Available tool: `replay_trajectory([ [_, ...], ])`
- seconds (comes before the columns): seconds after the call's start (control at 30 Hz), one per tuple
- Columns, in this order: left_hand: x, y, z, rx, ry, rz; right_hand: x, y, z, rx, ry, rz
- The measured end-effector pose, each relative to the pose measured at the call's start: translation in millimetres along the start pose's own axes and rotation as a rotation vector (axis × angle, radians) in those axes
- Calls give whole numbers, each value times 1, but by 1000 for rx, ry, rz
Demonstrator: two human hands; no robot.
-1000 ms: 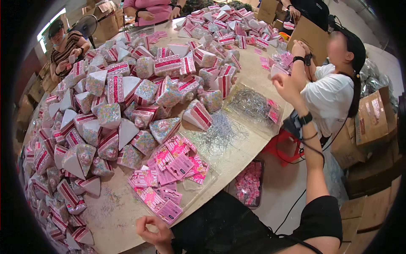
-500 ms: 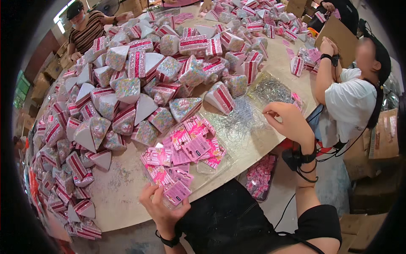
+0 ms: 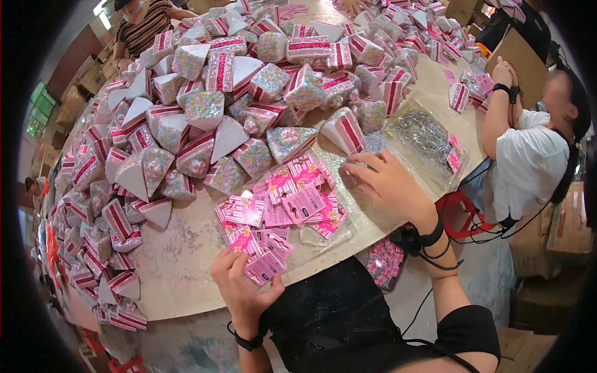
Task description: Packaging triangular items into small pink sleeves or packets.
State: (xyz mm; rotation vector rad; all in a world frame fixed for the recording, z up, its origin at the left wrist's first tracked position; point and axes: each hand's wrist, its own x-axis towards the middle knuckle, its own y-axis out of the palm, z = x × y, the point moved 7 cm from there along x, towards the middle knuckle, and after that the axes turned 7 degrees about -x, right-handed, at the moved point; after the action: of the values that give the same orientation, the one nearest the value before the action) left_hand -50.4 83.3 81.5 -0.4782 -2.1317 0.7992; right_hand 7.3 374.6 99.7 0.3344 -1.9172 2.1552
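My left hand is closed on a pink printed card at the table's near edge, thumb and fingers on its two sides. More pink cards lie in a loose heap just beyond it, on clear plastic. My right hand hovers over the clear plastic to the right of the heap. Its fingers are bent together with the thumb hidden beneath; whatever they pinch is too small to make out. Beside it, fine silver wire-like pieces fill a clear bag or tray.
A big pile of toy cake slices, pink, white and sprinkle-coated, covers the table's left and far side. A co-worker in a white top sits at right, another in stripes at far left. A container of pink pieces stands below the table edge.
My right hand has moved left from the silver pieces toward the pink cards. My left hand keeps the card by the edge. The whole view has shifted slightly.
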Motion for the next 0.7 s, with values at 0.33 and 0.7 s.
replay_trajectory([
  [0.33, 0, 1, 0, 8, -11, -3, 0, 7, -2, -31, 38, 19],
  [0.7, 0, -1, -2, 72, 9, -15, 7, -29, -2, 110, 111, -321],
])
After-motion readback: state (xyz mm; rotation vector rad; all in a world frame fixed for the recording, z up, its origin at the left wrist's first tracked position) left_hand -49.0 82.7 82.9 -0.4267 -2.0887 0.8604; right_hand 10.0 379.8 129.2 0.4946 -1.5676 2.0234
